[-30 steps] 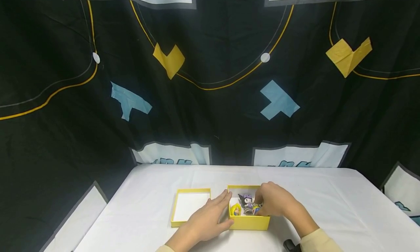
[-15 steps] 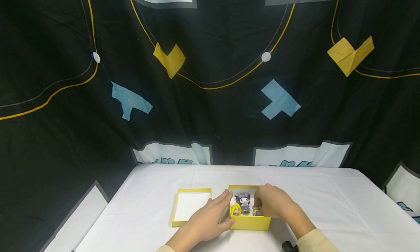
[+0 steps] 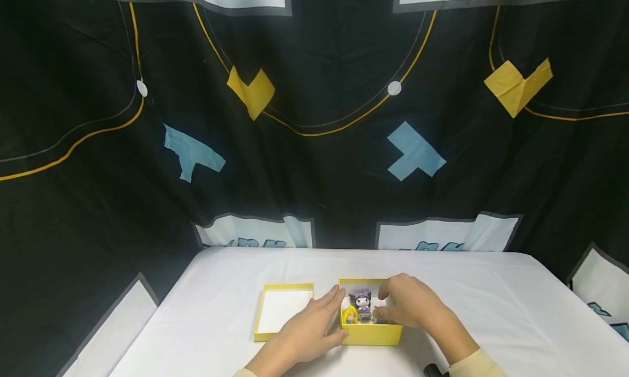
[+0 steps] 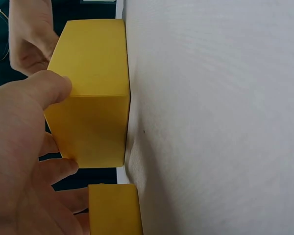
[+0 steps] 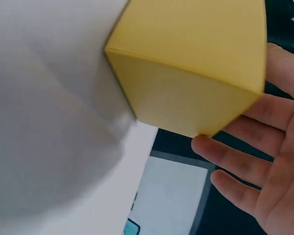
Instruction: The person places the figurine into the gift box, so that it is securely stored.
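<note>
A yellow box [image 3: 371, 335] stands uncovered on the white table. Inside it, a purple and black figurine [image 3: 363, 306] is upright beside a smaller yellow-haired figurine [image 3: 350, 315]. My left hand [image 3: 309, 325] rests against the box's left side, fingers straight along it and thumb at the front left corner. Over the right part of the box is my right hand [image 3: 410, 300], its thumb and index finger spread apart just inside. A bluish bit of another figurine [image 3: 381, 321] shows under the thumb, the rest hidden. In the right wrist view, the lower fingers stay outside the box wall.
A shallow yellow lid [image 3: 283, 310] with a white inside lies left of the box, close behind the left hand. A black object [image 3: 433, 370] sits at the front edge near the right sleeve. A dark patterned curtain [image 3: 314, 191] hangs behind the table.
The purple figurine, tilted a second ago, now stands straight. My right thumb and index finger have parted, and the figurine beneath them shows less. The left hand has stayed in place.
</note>
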Available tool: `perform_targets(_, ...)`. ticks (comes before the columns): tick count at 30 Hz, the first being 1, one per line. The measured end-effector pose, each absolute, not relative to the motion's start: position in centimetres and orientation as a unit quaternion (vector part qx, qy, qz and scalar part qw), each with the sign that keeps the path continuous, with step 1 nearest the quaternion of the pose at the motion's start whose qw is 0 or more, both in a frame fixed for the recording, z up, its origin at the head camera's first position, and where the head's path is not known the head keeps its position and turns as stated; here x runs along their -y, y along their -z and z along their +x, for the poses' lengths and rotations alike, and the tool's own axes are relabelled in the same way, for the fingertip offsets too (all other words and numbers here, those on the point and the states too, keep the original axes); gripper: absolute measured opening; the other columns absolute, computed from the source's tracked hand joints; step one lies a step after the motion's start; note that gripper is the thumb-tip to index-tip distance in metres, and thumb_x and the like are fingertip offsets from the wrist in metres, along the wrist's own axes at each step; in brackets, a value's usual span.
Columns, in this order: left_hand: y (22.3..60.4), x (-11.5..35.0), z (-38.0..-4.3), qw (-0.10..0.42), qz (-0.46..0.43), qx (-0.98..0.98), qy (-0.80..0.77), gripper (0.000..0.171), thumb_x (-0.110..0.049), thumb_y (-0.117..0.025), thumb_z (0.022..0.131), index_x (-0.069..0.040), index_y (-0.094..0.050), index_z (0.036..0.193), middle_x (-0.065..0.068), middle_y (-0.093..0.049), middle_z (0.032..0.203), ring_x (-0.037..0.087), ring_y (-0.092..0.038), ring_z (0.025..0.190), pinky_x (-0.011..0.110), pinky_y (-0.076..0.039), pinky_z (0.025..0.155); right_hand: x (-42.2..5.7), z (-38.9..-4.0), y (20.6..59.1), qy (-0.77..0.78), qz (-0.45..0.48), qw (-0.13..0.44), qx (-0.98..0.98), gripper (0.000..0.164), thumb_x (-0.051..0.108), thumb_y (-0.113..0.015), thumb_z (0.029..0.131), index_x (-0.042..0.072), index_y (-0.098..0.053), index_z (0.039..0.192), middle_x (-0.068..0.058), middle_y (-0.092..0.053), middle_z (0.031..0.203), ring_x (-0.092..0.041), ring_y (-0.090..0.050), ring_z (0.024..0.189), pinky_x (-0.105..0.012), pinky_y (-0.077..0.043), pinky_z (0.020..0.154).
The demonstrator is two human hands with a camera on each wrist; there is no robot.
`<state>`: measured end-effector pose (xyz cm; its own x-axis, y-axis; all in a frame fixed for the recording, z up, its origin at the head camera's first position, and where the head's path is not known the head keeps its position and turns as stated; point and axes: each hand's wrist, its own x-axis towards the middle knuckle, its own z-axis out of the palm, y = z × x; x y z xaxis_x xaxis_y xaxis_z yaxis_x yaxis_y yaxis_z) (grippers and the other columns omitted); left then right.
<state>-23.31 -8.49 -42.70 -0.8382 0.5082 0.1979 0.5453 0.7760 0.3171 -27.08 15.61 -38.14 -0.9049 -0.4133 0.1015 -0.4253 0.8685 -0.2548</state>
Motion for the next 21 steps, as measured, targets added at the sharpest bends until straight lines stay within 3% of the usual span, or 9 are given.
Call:
perform_targets(10, 42.5, 8.9, -23.0, 0.057, -0.275, 0.94, 0.196, 0.082, -0.039, -0.062, 0.088, -0.004, -0.028, 0.153, 0.008, -0.028, 0.158, 0.025, -0.032, 0.141, 0.045, -0.03, 0.113, -14.3, -25.2, 36.9, -0.14, 0.227, 0.104, 0.958, 0.035, 0.034, -0.084, 0.075, 0.01, -0.075, 0.1, -0.002, -0.072, 0.1, -0.023, -0.066, 0.098, -0.043, -0.055, 0.088)
perform_targets(16, 41.2, 9.5, -23.1, 0.109, -0.249, 0.94, 0.208, 0.073, -0.034, -0.058, 0.091, -0.003, -0.032, 0.152, 0.008, -0.031, 0.157, 0.027, -0.034, 0.14, 0.044, -0.033, 0.112, -12.6, -24.2, 36.5, -0.17, 0.258, 0.146, 0.94, 0.044, 0.035, -0.078, 0.081, 0.011, -0.068, 0.117, 0.001, -0.068, 0.117, -0.018, -0.062, 0.11, -0.039, -0.051, 0.095)
perform_targets(21, 39.9, 10.2, -23.5, 0.168, -0.2, 0.935, 0.24, 0.068, -0.032, -0.059, 0.092, -0.003, -0.037, 0.149, 0.01, -0.039, 0.152, 0.031, -0.042, 0.134, 0.044, -0.04, 0.107, -10.0, -23.4, 36.1, -0.241, 0.272, 0.143, 0.921, 0.053, 0.033, -0.073, 0.085, 0.009, -0.059, 0.131, -0.002, -0.06, 0.131, -0.02, -0.055, 0.122, -0.042, -0.047, 0.101)
